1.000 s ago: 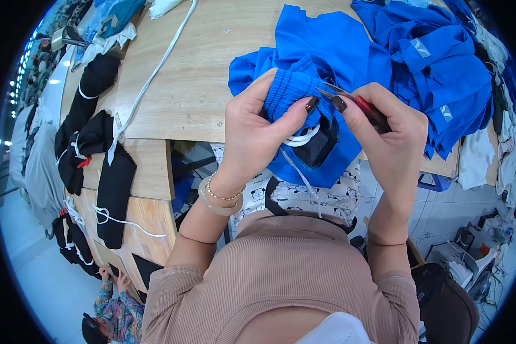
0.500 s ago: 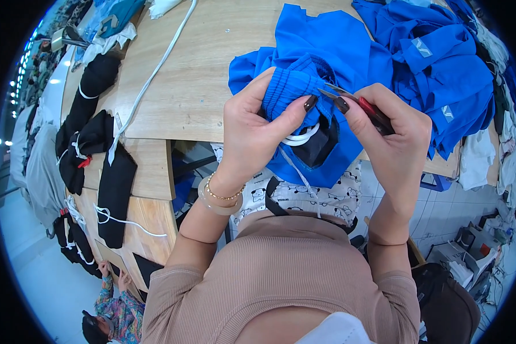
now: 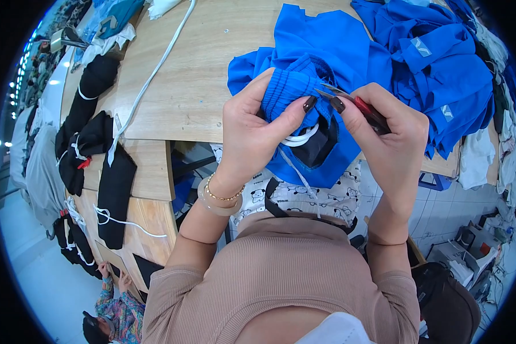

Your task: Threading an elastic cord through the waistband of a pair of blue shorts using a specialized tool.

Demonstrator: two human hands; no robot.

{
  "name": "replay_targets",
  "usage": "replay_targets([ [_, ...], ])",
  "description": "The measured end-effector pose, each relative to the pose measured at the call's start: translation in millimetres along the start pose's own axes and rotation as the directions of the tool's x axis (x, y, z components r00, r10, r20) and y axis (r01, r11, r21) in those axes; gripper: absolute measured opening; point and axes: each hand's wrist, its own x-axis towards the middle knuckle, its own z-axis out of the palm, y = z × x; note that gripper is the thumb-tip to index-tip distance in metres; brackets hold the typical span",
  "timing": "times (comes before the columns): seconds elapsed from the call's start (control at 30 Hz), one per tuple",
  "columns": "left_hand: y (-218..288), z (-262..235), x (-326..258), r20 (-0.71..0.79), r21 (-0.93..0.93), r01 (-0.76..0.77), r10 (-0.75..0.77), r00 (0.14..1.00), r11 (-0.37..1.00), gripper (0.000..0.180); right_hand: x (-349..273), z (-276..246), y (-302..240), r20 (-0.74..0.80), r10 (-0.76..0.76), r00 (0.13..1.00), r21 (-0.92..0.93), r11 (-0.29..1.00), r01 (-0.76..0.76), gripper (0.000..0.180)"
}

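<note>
A blue garment with a gathered elastic waistband lies partly on the table and hangs over its near edge. My left hand is closed on the waistband, thumb on top. A white drawstring loops below that thumb, beside the garment's dark opening. In my right hand is a pair of small thread snips with red handles. Their metal blades are slightly apart and point left at the waistband's edge. Whether the tips touch the cloth I cannot tell.
More blue garments are heaped at the right. On the left lie black bundles tied with white cord, and a long white cord crosses the wooden table. A co-worker is at the lower left. A dark chair stands at the lower right.
My right hand and the snips have shifted slightly left, nearer the waistband. My left hand and the blue garment stay almost in place.
</note>
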Motion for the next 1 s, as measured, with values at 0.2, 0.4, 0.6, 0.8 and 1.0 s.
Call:
replay_targets([
  [0.2, -2, -2, -1, 0.013, 0.020, -0.006, 0.006, 1.000, 1.000, 0.018, 1, 2, 2, -0.004, -0.022, 1.000, 0.002, 1.000, 0.022, 0.012],
  [0.4, -2, -2, -2, 0.015, -0.126, 0.048, -0.046, 0.999, 0.991, 0.020, 0, 8, 6, -0.014, 0.045, 0.999, 0.158, 0.986, -0.042, 0.011],
  [0.6, -5, -3, -1, 0.028, -0.183, 0.024, -0.019, 0.999, 0.983, 0.023, -1, 21, 11, -0.004, 0.182, 0.983, 0.458, 0.874, -0.160, 0.013],
  [0.8, 0, -4, 1, 0.102, -0.196, 0.019, 0.001, 0.995, 0.980, 0.024, 1, 24, 11, -0.144, 0.140, 0.980, 0.388, 0.919, -0.074, 0.011],
  [1.0, 3, -7, 2, 0.094, -0.152, 0.059, -0.044, 0.995, 0.987, 0.022, 3, 24, 11, -0.151, 0.099, 0.983, 0.418, 0.908, -0.027, 0.011],
])
